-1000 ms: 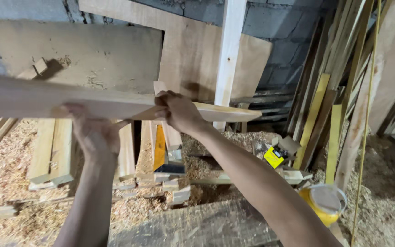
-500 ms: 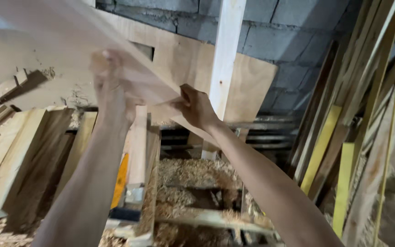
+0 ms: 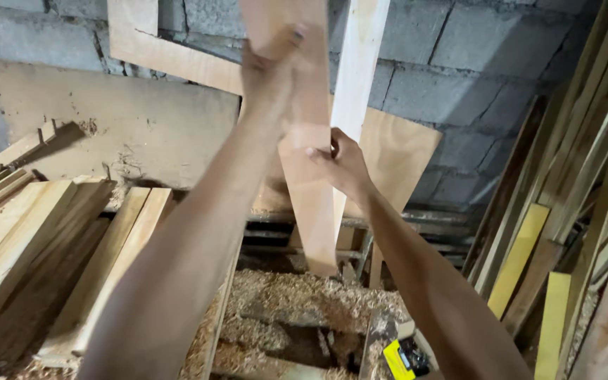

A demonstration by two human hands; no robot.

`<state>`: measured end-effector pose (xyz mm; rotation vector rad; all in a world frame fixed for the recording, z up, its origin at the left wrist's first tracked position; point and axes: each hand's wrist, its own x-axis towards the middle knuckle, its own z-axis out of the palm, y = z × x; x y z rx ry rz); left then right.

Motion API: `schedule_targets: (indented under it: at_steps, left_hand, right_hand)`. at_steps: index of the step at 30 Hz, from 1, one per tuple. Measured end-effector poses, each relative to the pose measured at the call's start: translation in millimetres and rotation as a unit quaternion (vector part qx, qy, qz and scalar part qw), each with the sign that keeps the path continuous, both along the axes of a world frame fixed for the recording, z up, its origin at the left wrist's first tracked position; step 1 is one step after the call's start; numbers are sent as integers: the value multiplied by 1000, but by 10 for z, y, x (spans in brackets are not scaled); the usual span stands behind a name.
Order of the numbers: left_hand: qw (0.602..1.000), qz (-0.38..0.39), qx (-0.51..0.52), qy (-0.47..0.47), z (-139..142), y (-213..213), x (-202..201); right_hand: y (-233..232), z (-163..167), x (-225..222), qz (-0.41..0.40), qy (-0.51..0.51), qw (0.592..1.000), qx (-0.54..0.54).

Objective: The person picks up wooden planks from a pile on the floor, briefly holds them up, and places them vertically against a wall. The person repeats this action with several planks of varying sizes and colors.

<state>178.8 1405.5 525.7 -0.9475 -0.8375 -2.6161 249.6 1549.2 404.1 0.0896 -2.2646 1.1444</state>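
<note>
The left hand [image 3: 270, 70] is gripping the upper part of a long wooden plank [image 3: 309, 176], fingers wrapped shut around its edge. The right hand [image 3: 343, 165] is clasping the plank's right edge lower down. The plank is standing nearly upright before a plywood sheet [image 3: 107, 134], which is leaning on the block wall [image 3: 473, 56], above sawdust [image 3: 297, 295].

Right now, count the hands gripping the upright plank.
2. The left hand grips the plank high up, near the top of the picture; the right hand grips its right edge lower down, about mid-length. No other hands show.
</note>
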Motion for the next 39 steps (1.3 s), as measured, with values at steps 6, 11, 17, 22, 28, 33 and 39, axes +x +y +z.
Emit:
schedule_targets:
  at_steps: [6, 11, 17, 22, 28, 33, 39]
  left_hand:
    - [948, 142, -270, -87, -268, 546, 147]
    - [941, 130, -300, -92, -181, 1092, -76]
    - [926, 164, -340, -27, -314, 1621, -704]
    - [923, 106, -367, -54, -619, 2000, -905]
    - [891, 129, -432, -58, -666, 2268, -1109]
    - [925, 119, -360, 19, -773, 2368, -1401]
    - [881, 181, -436, 30, -792, 2362, -1825]
  right_hand:
    - [461, -397, 1, 48, -14, 994, -95]
    - [981, -382, -230, 66, 0, 992, -111]
    - [1565, -500, -667, 37, -54, 988, -137]
    - [1894, -922, -957, 69, -36, 978, -192]
    - [2209, -936, -1499, -73, 138, 981, -118]
    - [2296, -825, -1665, -81, 74, 984, -138]
    - [2286, -869, -1964, -164, 63, 983, -59]
